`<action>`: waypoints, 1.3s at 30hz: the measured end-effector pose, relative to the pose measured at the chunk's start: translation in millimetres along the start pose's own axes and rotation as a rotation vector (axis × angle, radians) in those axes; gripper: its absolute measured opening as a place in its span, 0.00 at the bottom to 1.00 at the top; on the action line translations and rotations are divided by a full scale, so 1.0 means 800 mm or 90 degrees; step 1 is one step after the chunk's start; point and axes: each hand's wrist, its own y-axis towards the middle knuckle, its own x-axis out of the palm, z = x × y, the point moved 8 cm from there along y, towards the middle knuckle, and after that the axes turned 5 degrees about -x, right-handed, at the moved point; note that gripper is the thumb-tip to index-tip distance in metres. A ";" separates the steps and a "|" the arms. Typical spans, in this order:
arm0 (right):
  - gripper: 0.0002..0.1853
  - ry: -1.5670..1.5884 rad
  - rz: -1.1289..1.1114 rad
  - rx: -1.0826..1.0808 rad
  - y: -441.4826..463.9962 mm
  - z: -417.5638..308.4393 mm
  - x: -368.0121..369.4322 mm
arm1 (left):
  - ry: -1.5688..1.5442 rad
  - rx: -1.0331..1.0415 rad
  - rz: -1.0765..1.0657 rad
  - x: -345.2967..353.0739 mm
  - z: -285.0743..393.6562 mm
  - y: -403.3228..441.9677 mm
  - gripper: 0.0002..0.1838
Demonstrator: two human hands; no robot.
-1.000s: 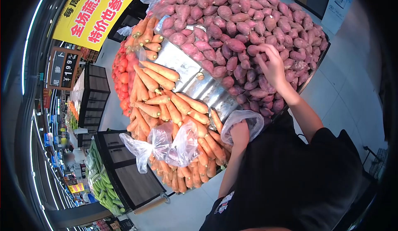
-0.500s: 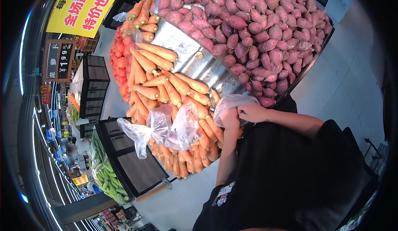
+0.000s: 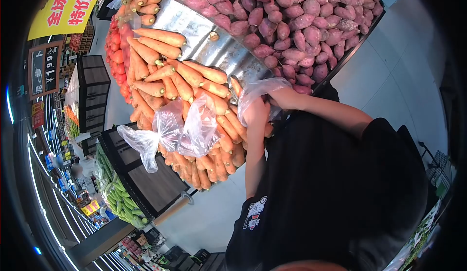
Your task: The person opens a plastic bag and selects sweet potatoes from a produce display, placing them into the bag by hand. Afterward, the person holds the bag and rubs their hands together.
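A clear plastic bag [image 3: 265, 87] is held close to my body, at the near edge of the produce stand. My left hand [image 3: 256, 112] is closed at the bag, partly covered by its film. Beside it, my right hand [image 3: 283, 98] also grips the bag, its fingertips hidden behind the plastic. Loose carrots [image 3: 182, 83] are heaped just beyond my hands. On top of them lies a knotted, crumpled clear bag [image 3: 170, 130]; whether it is one bag or two I cannot tell.
Purple-skinned sweet potatoes [image 3: 301, 32] fill the right side of the stand, beyond a bare metal strip [image 3: 194, 27]. Tomatoes [image 3: 116, 56] lie past the carrots. Green cucumber-like vegetables [image 3: 119, 195] sit on a neighbouring dark stand [image 3: 151, 183]. A price board [image 3: 44, 71] hangs at left.
The view has shifted, so the stand sits further up and left. My right hand has slipped further behind the bag's film, and the bag is spread wider around both hands.
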 end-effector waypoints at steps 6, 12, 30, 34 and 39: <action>0.30 0.191 -0.047 -0.050 0.030 -0.071 -0.053 | -0.484 -0.209 -0.179 -0.021 -0.020 -0.017 0.15; 0.27 0.122 -0.101 0.050 0.021 -0.071 -0.064 | -0.627 -0.256 -0.312 -0.004 -0.029 -0.018 0.16; 0.24 -0.088 0.287 -0.037 0.241 0.014 -0.367 | -0.098 0.104 -0.254 -0.009 0.047 -0.069 0.12; 0.24 -0.286 0.295 -0.005 0.274 0.046 -0.371 | -0.028 0.090 -0.121 -0.071 0.068 -0.070 0.10; 0.22 -0.362 0.338 -0.122 0.255 0.019 -0.357 | 0.071 0.118 -0.038 -0.122 0.089 -0.085 0.05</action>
